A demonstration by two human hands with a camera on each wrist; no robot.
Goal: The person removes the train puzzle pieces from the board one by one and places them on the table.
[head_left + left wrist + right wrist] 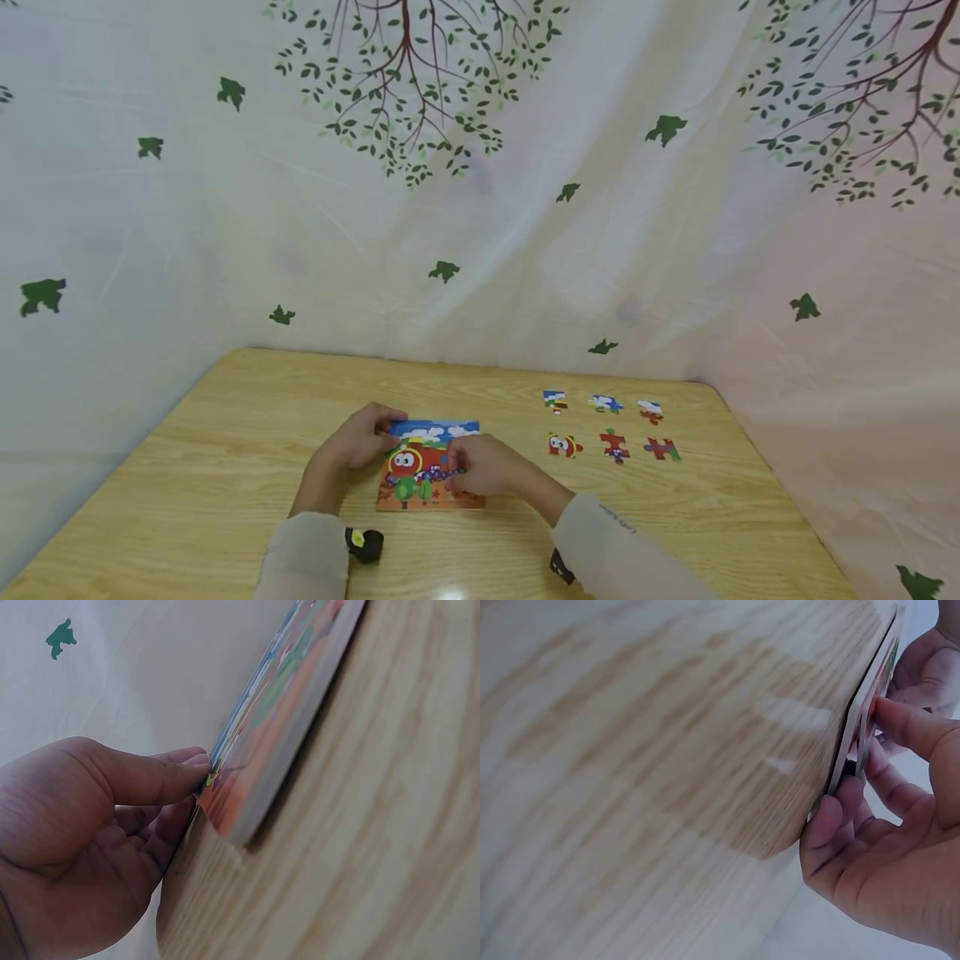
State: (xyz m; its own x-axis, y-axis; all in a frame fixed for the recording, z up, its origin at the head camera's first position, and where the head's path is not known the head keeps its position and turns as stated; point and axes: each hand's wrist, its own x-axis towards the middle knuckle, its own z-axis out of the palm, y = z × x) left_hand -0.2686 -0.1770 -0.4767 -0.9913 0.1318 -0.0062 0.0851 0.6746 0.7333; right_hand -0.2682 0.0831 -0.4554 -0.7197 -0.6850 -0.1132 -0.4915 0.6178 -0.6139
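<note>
A square jigsaw puzzle (408,499) with a cartoon red character lies on the table in front of me. My left hand (363,438) grips its upper left edge; in the left wrist view the thumb (176,780) rests on the picture and the other fingers curl at the side. Over the right part of the picture, my right hand (486,467) pinches a puzzle piece (865,731), which stands tilted up from the puzzle's tray (843,754) in the right wrist view. Its printed face is mostly hidden by the fingers.
Several loose puzzle pieces (614,446) lie in two rows on the wooden table (225,483), right of the puzzle. A pale curtain (337,250) printed with leaves and branches hangs behind the table and along both sides.
</note>
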